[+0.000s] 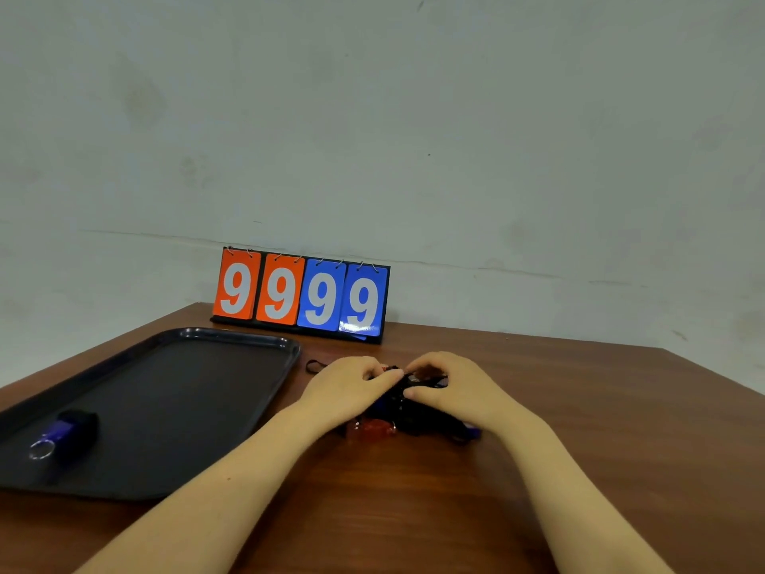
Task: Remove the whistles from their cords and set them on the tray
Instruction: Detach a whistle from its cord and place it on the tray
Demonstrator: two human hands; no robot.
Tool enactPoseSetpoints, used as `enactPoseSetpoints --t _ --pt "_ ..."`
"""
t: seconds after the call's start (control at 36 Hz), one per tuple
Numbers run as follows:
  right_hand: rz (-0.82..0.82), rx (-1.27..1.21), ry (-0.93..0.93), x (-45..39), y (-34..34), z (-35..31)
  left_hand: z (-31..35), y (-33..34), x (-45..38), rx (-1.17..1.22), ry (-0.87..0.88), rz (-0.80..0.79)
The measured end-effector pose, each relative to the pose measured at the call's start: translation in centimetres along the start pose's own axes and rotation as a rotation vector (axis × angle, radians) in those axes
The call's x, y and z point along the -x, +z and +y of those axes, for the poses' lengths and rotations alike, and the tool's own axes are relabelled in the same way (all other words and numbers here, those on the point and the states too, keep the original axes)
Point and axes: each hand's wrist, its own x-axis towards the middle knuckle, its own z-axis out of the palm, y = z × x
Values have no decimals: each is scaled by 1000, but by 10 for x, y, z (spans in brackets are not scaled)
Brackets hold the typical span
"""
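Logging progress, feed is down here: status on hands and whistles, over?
Left hand and right hand both gripping the cord bundle. One blue whistle on the tray; a red one on the table. Nothing blocking.

a flip scoreboard reading 9999, two orange cards and two blue, stands on the brown wooden table against a pale wall.

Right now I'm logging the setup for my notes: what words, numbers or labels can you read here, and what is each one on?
"9" on the left orange card of the flip scoreboard.
"9" on the second orange card.
"9" on the first blue card.
"9" on the right blue card.
No text can be read on the blue whistle lying on the tray, nor on the pile under the hands.
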Motion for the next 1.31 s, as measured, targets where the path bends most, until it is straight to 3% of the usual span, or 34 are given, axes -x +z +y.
enactPoseSetpoints --t 0.14,0.31,0.53,0.75,0.89,0.97,1.14,1.22,1.31 --pt "51 6 18 -1 1 4 -6 -2 -3 4 -34 -60" --pt "54 119 -25 0 1 3 -3 -8 -5 253 -85 -87" --pt "267 128 -175 8 -4 -12 -4 -25 -6 619 -161 202" --pt "345 87 -376 14 8 -26 -4 -37 -4 409 -42 401" --pt "376 54 -463 14 16 -31 0 -41 -2 480 7 384" --pt "307 22 -501 17 19 -36 1 -42 -1 527 -11 397" --pt "-121 124 -311 20 25 -43 -7 -52 -3 836 -124 514" --pt "-75 117 -133 16 17 -39 -10 -54 -3 955 -161 535" --pt "63 287 41 11 9 -25 -9 -53 -1 1029 -164 525"
